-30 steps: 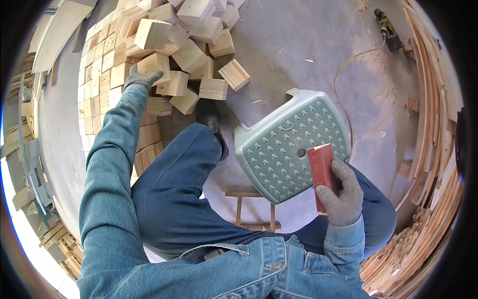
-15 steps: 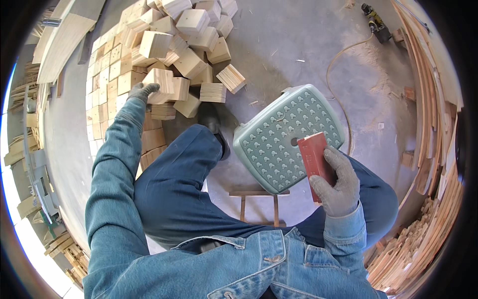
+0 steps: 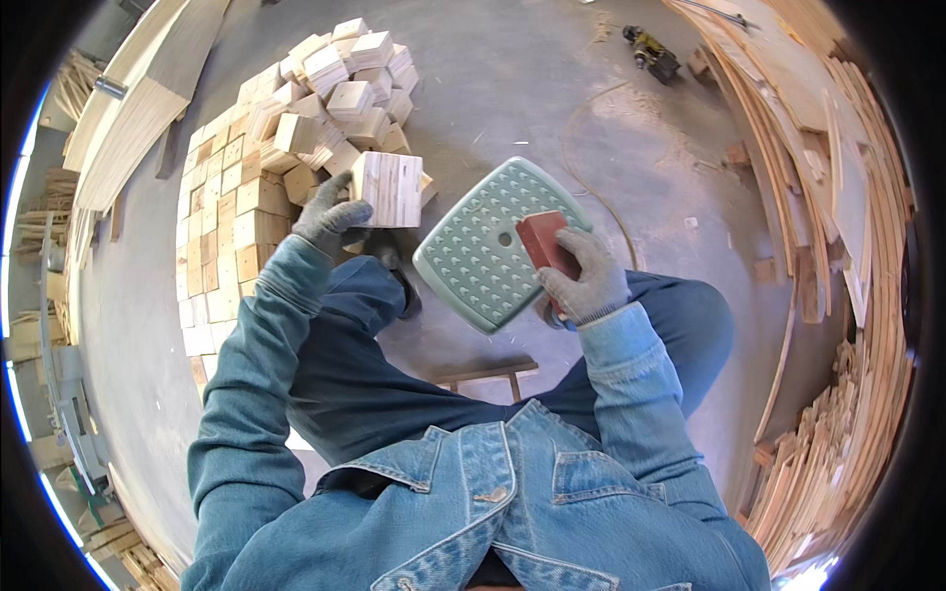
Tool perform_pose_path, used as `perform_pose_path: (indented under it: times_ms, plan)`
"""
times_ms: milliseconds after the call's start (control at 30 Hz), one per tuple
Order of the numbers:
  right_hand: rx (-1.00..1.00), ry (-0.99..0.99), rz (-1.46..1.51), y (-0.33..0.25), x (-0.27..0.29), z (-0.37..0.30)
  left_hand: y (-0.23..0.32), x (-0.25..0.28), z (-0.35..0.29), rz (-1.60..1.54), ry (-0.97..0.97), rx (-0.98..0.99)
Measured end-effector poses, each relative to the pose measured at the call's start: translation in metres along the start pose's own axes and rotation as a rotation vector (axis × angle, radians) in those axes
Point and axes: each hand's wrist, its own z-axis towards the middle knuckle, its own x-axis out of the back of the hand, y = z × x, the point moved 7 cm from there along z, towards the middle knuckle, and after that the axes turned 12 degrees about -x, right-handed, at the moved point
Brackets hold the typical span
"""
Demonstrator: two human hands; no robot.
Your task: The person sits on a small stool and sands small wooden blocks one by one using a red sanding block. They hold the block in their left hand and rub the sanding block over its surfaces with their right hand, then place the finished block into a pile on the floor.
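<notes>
My left hand point(image 3: 333, 214), in a grey glove, grips a pale wooden block point(image 3: 387, 190) by its left side, lifted in front of the block pile. The block's striped side faces me. In my right hand point(image 3: 588, 276), also gloved, is a reddish-brown rectangular block point(image 3: 545, 242) that looks like a sanding block, pinched between thumb and fingers. It is over the right part of a pale green plastic stool point(image 3: 473, 258) with a raised pattern and a hole in its top. The stool stands on the floor between my knees; whether the red block touches it, I cannot tell.
Many wooden blocks point(image 3: 236, 212) are stacked at the left, with loose ones heaped at their far end. A yellow-black power tool point(image 3: 650, 54) lies far right, beside a thin hose point(image 3: 573, 138). Long boards point(image 3: 788, 187) and thin strips line the right side. Large panels point(image 3: 138, 128) stand far left.
My left hand has taken a block off the heap and brought it right, toward the stool. My right hand still holds the red block. The whole view has shifted.
</notes>
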Motion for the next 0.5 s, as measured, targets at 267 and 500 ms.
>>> perform_pose_path:
  times_ms: [267,500]
  plan:
    - [-0.081,-0.009,0.041,0.005,0.008,-0.002,-0.09,-0.149,-0.043,-0.405,-0.053,0.101]
    - [-0.09,0.019,-0.076,0.013,0.006,0.003,-0.132,-0.177,-0.039,-0.382,-0.1,0.137]
